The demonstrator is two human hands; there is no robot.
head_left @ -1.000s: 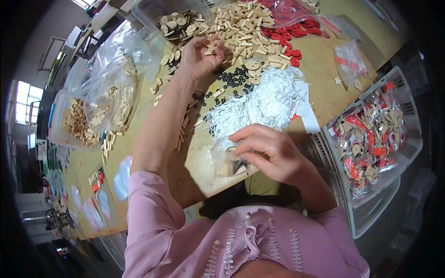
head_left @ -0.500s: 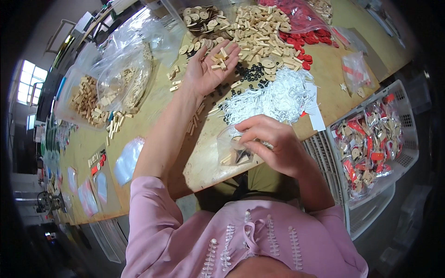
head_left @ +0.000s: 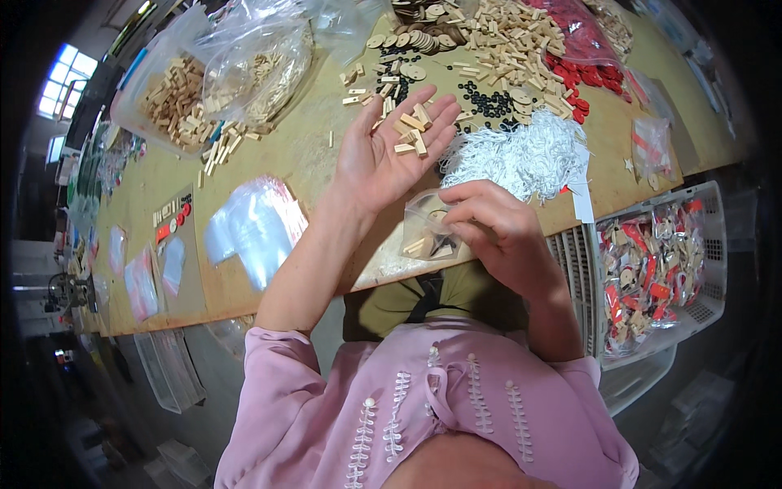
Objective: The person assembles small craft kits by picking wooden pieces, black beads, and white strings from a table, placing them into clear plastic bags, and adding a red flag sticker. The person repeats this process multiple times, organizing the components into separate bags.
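Observation:
My left hand (head_left: 376, 173) is palm up with its fingers spread, and several small wooden blocks (head_left: 415, 130) rest loosely on it. My right hand (head_left: 498, 232) pinches the mouth of a small clear plastic bag (head_left: 417, 213) at the table's near edge. Inside the bag lie pale wooden sticks, a wooden disc and something dark, partly covered by my fingers. Just beyond my right hand is a tangled heap of white cords (head_left: 521, 155). Black beads (head_left: 493, 103) are scattered past my left fingertips.
Wooden blocks (head_left: 513, 41) and red discs (head_left: 574, 77) are piled at the back. Left are a tub of blocks (head_left: 175, 94) and flat plastic bags (head_left: 257, 220). A white crate (head_left: 715, 244) of filled bags stands right, beside the table.
The view has shifted, showing more of the flat bags at left. My left hand, still carrying the wooden blocks, has come nearer to the small bag. My right hand keeps its pinch.

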